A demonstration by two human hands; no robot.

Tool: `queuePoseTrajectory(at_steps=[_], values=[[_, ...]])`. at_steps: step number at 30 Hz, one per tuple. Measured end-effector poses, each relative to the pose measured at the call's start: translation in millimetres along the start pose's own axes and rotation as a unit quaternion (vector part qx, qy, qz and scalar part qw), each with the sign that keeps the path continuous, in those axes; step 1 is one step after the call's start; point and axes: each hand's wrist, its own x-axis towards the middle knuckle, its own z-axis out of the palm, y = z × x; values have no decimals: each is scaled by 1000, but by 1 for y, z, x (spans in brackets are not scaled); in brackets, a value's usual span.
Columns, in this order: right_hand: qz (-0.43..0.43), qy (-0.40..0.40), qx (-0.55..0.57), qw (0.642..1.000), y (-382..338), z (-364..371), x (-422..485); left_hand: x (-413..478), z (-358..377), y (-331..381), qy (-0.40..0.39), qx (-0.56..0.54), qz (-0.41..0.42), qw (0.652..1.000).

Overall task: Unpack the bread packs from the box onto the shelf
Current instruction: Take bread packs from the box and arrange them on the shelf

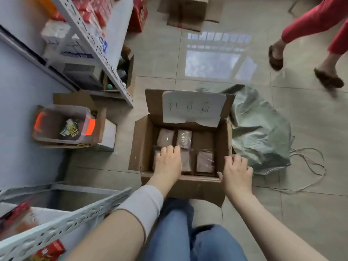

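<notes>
Shelf (75,219): grey perforated steel shelf, left of the left hand (167,160); only red packets (50,251) show on it and no bread, so stocking looks barely begun.
Box (141,147): open brown cardboard box around the left hand, part of its floor bare.
Bread packs (205,161): five dark-brown loaves in clear film, flat in two rows, under and beyond the left hand; all yet to be shelved.
Left hand: laid on the nearest pack; whether it grips is unclear.
Right hand (236,171): fingers curled over the box's right rim.
</notes>
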Motion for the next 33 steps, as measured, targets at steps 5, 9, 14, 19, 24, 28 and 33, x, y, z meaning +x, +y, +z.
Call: queuePoseTrajectory(at_steps=[5, 9, 14, 19, 24, 28, 33], values=[[40, -91, 66, 993, -16, 90, 85, 95, 87, -7, -58, -70, -61, 994], [133, -181, 168, 960, -29, 166, 142, 147, 161, -23, -114, -154, -215, 958], [271, -222, 270, 897, -49, 224, 176, 166, 221, -27, -148, -266, -336, 891], [392, -166, 364, 829, -61, 239, 193, 166, 227, -33, -123, -310, -352, 875], [362, -230, 326, 843, -48, 235, 190, 164, 219, -42, -113, -331, -332, 876], [343, -266, 319, 842, -52, 232, 190, 162, 218, -56, -90, -397, -323, 855], [357, -218, 368, 830, -40, 219, 177, 148, 200, -70, -54, -538, -304, 785]])
